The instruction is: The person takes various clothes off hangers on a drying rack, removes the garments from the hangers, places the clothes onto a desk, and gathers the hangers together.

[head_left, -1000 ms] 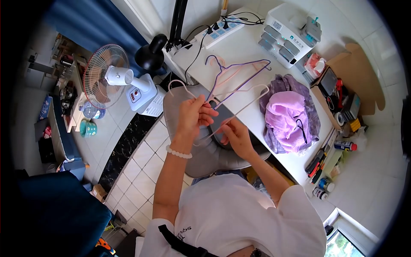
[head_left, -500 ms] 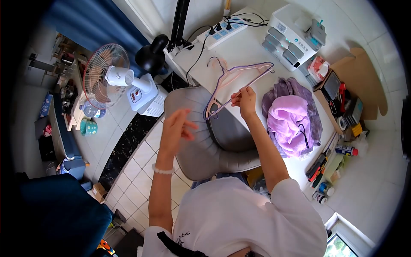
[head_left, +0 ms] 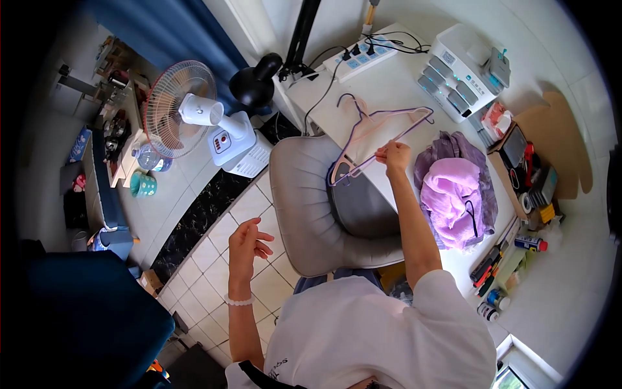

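Observation:
My right hand (head_left: 394,156) is closed on the lower bar of a dark purple clothes hanger (head_left: 356,127), at the front edge of the desk. A pale pink hanger (head_left: 364,132) overlaps it, and I cannot tell whether my fingers grip that one too. The hangers' near ends reach over the grey chair (head_left: 299,194). My left hand (head_left: 246,244), with a pale beaded bracelet at the wrist, holds nothing, its fingers apart, above the tiled floor left of the chair. Right of my right hand lies a pink-lilac cloth (head_left: 447,194) on a greyish purple cloth (head_left: 487,175).
On the white desk (head_left: 324,110) are a power strip (head_left: 363,59), a white device with grey modules (head_left: 458,74), a cardboard box of tools (head_left: 518,165), and several bottles. A fan (head_left: 188,110) and black lamp (head_left: 254,84) stand left of the desk.
My left hand has drawn back toward my body, away from the chair and hangers. My right hand keeps its grip on the hanger bar. The whole view has shifted slightly.

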